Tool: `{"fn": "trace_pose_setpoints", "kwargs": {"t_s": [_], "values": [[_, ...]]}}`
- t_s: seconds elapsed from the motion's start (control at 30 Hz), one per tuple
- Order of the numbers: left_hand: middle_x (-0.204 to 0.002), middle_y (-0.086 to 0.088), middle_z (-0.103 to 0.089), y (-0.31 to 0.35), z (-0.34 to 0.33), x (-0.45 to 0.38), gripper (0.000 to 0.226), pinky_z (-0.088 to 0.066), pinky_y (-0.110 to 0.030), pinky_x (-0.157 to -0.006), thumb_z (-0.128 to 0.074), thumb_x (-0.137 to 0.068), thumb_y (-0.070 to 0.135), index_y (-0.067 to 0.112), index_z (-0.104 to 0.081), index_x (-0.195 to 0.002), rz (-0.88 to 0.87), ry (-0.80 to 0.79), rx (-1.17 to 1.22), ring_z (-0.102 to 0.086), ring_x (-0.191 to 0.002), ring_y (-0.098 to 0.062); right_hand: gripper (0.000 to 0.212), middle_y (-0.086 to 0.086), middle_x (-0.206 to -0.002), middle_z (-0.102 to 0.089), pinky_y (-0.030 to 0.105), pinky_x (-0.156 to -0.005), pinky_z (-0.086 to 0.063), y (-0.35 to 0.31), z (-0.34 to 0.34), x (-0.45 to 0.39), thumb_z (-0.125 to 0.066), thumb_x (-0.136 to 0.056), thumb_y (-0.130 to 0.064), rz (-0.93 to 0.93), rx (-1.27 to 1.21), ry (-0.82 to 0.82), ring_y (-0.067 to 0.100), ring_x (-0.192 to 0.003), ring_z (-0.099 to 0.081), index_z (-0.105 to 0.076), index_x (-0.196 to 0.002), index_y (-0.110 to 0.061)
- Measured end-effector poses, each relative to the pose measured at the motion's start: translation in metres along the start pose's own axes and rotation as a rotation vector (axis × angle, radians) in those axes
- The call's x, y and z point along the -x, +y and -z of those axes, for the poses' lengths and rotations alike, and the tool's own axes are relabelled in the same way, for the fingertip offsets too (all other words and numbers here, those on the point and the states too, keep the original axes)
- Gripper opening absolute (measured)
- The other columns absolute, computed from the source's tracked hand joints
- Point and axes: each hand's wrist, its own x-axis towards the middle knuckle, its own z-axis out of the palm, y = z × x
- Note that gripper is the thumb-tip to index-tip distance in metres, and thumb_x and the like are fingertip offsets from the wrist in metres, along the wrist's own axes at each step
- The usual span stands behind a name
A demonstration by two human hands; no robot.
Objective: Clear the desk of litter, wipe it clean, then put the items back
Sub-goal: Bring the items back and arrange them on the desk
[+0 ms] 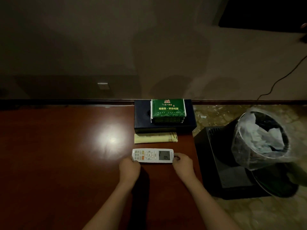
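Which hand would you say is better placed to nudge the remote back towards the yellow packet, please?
Neither clearly. The left hand holds the button end of the remote and the right hand the display end, so both could push together. The packet lies just beyond, parallel. If only one, perhaps the right, nearer the desk edge.

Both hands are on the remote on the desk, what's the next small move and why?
Probably let go: the remote already lies flat on the desk, lined up below the yellow packet and the tissue pack, with the left hand and right hand at its ends.
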Motion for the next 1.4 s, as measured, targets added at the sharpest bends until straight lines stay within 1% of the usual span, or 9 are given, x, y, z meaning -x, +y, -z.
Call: {"fn": "trace_pose_setpoints", "kwargs": {"t_s": [0.23, 0.43, 0.53, 0.77, 0.9, 1.13, 1.2, 1.27, 1.4], "values": [[-0.1, -0.014, -0.07, 0.019, -0.003, -0.02, 0.028, -0.033, -0.009, -0.034, -0.043, -0.092, -0.002, -0.001, -0.068, -0.101, -0.069, -0.031, 0.039, -0.059, -0.06, -0.014, 0.026, 0.011, -0.106, -0.067, 0.011, -0.049, -0.034, -0.004, 0.012, -0.028, -0.047, -0.093, -0.002, 0.007, -0.008, 0.001, 0.013, -0.08, -0.056, -0.067, -0.109, -0.003], [-0.099, -0.013, -0.062, 0.028, -0.001, -0.038, 0.017, -0.037, -0.013, -0.041, -0.044, -0.087, -0.002, 0.004, -0.059, -0.09, -0.088, 0.018, 0.061, -0.058, -0.07, -0.018, 0.04, 0.018, -0.13, -0.053, 0.02, -0.086, -0.039, -0.009, 0.016, -0.042, -0.047, -0.094, -0.004, -0.037, -0.032, 0.098, 0.027, -0.116, -0.053, -0.05, -0.134, 0.001], [-0.083, -0.008, -0.062, 0.041, 0.001, -0.036, 0.022, -0.036, -0.007, -0.038, -0.041, -0.084, -0.011, 0.0, -0.059, -0.085, -0.048, -0.017, 0.147, -0.055, -0.067, -0.013, 0.041, 0.018, -0.128, -0.049, 0.011, -0.079, -0.03, -0.011, 0.016, -0.049, -0.048, -0.095, -0.003, -0.015, -0.031, 0.065, 0.028, -0.116, -0.052, -0.046, -0.136, 0.003], [-0.096, -0.015, -0.063, 0.043, -0.003, -0.035, 0.025, -0.037, -0.006, -0.04, -0.04, -0.081, -0.014, -0.003, -0.062, -0.088, -0.027, -0.005, 0.222, -0.057, -0.07, -0.014, 0.027, 0.019, -0.111, -0.051, 0.02, -0.074, -0.033, -0.014, 0.009, -0.052, -0.047, -0.092, 0.002, -0.016, -0.073, 0.065, 0.033, -0.101, -0.054, -0.062, -0.115, 0.001], [-0.088, -0.008, -0.065, 0.045, -0.003, -0.033, 0.028, -0.042, -0.007, -0.042, -0.039, -0.083, -0.014, -0.005, -0.064, -0.093, -0.043, -0.03, 0.248, -0.06, -0.071, -0.008, 0.025, 0.008, -0.086, -0.042, 0.021, -0.064, -0.028, -0.012, 0.008, -0.054, -0.046, -0.089, 0.004, 0.006, -0.046, 0.066, 0.021, -0.071, -0.044, -0.046, -0.07, -0.012], [-0.082, -0.008, -0.058, 0.036, 0.008, -0.033, 0.022, -0.037, -0.013, -0.041, -0.04, -0.089, -0.009, 0.006, -0.053, -0.079, -0.061, -0.021, 0.112, -0.053, -0.064, -0.013, 0.034, 0.015, -0.12, -0.05, 0.025, -0.082, -0.04, -0.01, 0.012, -0.045, -0.045, -0.094, -0.003, 0.088, 0.09, 0.086, 0.027, -0.106, -0.052, -0.054, -0.126, 0.001], [-0.1, -0.009, -0.059, 0.025, 0.021, -0.023, 0.02, -0.036, -0.011, -0.044, -0.042, -0.094, -0.001, 0.01, -0.057, -0.099, -0.05, -0.004, 0.014, -0.05, -0.063, -0.011, 0.034, 0.014, -0.122, -0.049, 0.029, -0.091, -0.04, -0.015, 0.011, -0.035, -0.043, -0.095, -0.004, 0.233, 0.238, 0.089, 0.026, -0.112, -0.048, -0.051, -0.128, 0.0], [-0.127, -0.01, -0.057, 0.008, 0.04, -0.008, 0.035, -0.041, -0.005, -0.057, -0.043, -0.096, 0.006, 0.008, -0.052, -0.13, -0.026, 0.003, -0.081, -0.058, -0.078, -0.01, 0.034, 0.012, -0.124, -0.047, 0.03, -0.094, -0.038, -0.026, 0.004, -0.02, -0.041, -0.096, -0.005, 0.364, 0.314, 0.035, 0.026, -0.117, -0.045, -0.049, -0.129, -0.002], [-0.131, -0.014, -0.056, -0.032, 0.084, 0.031, 0.04, -0.041, -0.024, -0.089, -0.044, -0.094, 0.01, 0.004, -0.052, -0.132, -0.071, 0.051, -0.261, -0.055, -0.118, -0.025, 0.034, 0.013, -0.126, -0.046, 0.032, -0.098, -0.035, -0.066, -0.028, 0.025, -0.043, -0.095, -0.007, 0.574, 0.383, -0.114, 0.027, -0.118, -0.043, -0.049, -0.129, -0.004]]}}
